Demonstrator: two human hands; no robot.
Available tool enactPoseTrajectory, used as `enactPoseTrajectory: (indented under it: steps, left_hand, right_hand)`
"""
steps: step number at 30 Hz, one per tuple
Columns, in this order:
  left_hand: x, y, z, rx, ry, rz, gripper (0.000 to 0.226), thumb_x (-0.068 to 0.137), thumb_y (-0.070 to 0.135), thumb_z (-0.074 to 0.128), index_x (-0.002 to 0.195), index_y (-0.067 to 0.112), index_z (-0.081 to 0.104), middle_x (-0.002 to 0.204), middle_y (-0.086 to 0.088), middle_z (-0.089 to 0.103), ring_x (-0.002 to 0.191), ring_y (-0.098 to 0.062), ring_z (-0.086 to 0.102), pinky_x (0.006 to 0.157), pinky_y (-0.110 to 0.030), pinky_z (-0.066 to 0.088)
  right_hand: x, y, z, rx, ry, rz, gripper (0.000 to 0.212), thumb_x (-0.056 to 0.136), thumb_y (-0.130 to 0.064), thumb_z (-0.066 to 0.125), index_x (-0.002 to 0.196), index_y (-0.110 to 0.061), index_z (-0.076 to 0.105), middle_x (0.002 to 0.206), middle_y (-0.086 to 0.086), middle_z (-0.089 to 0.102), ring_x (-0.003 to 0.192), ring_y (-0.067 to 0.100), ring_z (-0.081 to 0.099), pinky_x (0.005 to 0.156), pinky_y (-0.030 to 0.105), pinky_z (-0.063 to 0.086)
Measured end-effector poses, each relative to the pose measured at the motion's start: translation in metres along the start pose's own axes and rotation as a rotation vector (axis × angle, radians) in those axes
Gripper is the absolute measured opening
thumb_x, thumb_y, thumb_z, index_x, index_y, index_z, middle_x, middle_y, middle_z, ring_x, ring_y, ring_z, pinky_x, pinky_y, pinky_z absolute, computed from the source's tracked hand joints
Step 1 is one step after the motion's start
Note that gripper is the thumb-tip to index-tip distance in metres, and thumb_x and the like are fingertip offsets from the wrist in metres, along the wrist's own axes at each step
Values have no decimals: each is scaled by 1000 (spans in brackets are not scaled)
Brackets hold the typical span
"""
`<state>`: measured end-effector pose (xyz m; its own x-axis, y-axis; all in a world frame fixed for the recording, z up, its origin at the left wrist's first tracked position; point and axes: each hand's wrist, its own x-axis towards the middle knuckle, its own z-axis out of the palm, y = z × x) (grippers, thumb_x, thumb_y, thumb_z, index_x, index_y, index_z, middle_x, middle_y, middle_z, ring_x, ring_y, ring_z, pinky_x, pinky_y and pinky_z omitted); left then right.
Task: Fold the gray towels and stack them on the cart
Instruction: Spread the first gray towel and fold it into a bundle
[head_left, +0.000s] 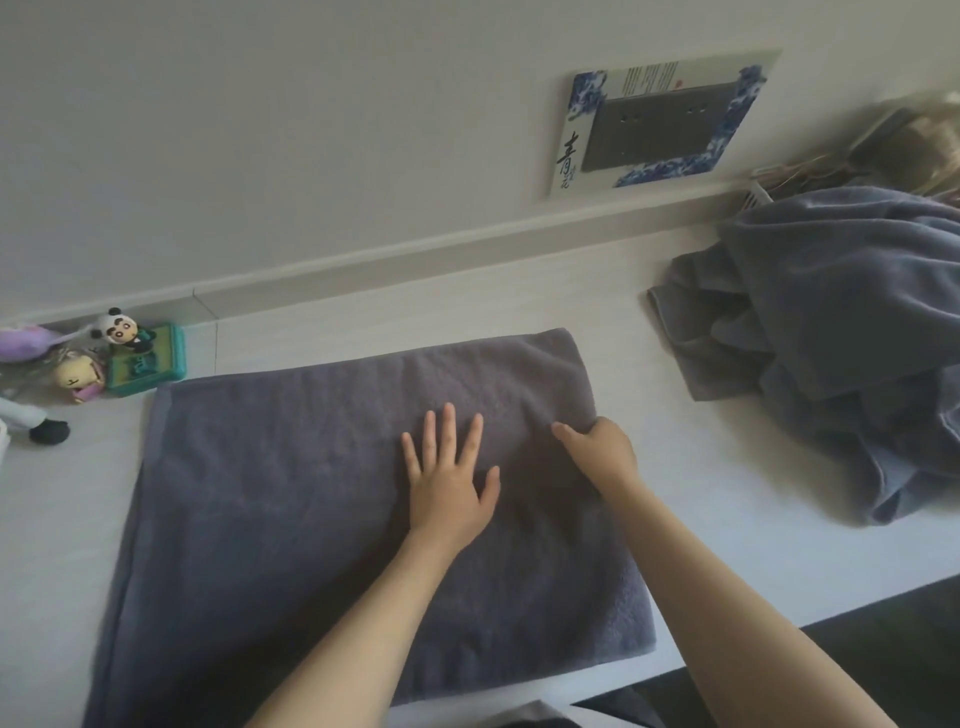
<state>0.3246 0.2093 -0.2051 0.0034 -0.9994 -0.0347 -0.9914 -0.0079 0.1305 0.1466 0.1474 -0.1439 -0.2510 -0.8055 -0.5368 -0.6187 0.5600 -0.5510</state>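
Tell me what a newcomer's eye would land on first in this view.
First, the dark gray towel spread flat on the white table, with the left hand pressed open on it and the right hand gripping its right edge. Next, the crumpled heap of gray towels at the right. Last, the small toy figures by the wall at the left.

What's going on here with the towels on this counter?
A person is folding a gray towel spread flat on the white counter. The left hand presses flat on the towel's middle, fingers spread, while the right hand grips its right edge. A rumpled pile of towels waits unfolded to the right. Small toy figures sit at the left by the wall.
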Motion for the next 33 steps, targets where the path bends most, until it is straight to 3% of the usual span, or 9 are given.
enactPoseTrajectory:
  steps: [4,8,12,15,17,21,23,28,33]
  left_hand:
    - [0,3,4,49,-23,-7,69,87,56,29,148,24,28,156,-12,23,143,-36,19,111,-61,10]
    - [0,2,2,41,-25,-6,68,87,56,29,148,25,28,156,-11,23,143,-35,18,111,-61,10]
    - [-1,2,2,28,-46,-7,68,87,57,29,148,26,28,155,-11,24,143,-36,19,111,-61,10]
    - [0,4,1,33,-61,-20,68,87,56,28,148,25,28,155,-12,24,143,-36,19,111,-61,8]
    - [1,7,1,15,-48,-20,68,87,54,30,147,22,29,155,-13,23,143,-36,19,111,-60,7]
    - [1,10,2,27,-32,75,67,88,52,30,147,22,30,155,-11,25,143,-37,21,111,-59,10]
    - [1,10,2,44,-45,67,67,88,55,29,148,25,28,156,-8,24,143,-36,21,111,-60,9]
    - [2,11,1,58,-98,36,67,88,57,28,149,27,25,157,-6,22,144,-35,18,111,-61,8]
    - [16,14,0,42,-114,-14,68,86,56,29,148,27,27,156,-7,25,143,-35,20,111,-62,10]
  right_hand:
    - [8,-5,-12,374,-214,104,34,73,-15,75,103,-3,64,94,11,68,87,27,65,77,33,52]
    - [13,5,-22,256,-294,22,45,71,-18,80,109,-9,59,101,6,66,95,24,63,86,35,51]
    - [25,22,-30,-46,0,-64,32,76,-25,75,91,-12,50,82,1,56,86,28,57,72,34,46]
    - [20,21,-30,-224,202,-132,22,85,-19,62,98,-10,48,103,11,57,93,33,54,74,36,40]
    - [10,19,-14,-437,316,-370,24,85,-18,56,108,-10,52,113,12,56,102,34,52,82,39,39]
    - [-12,37,36,-584,123,-798,45,91,-36,36,131,-22,52,138,4,52,130,28,44,107,39,28]
    - [-3,53,37,-690,68,-815,51,97,-48,22,139,-28,42,146,0,42,136,24,37,112,39,18]
    - [22,60,11,-624,215,-423,67,88,-50,1,149,-26,14,158,2,12,146,23,5,116,40,-6]
    - [-7,45,35,-693,168,-785,55,97,-45,23,143,-19,36,151,4,29,142,25,24,115,42,10]
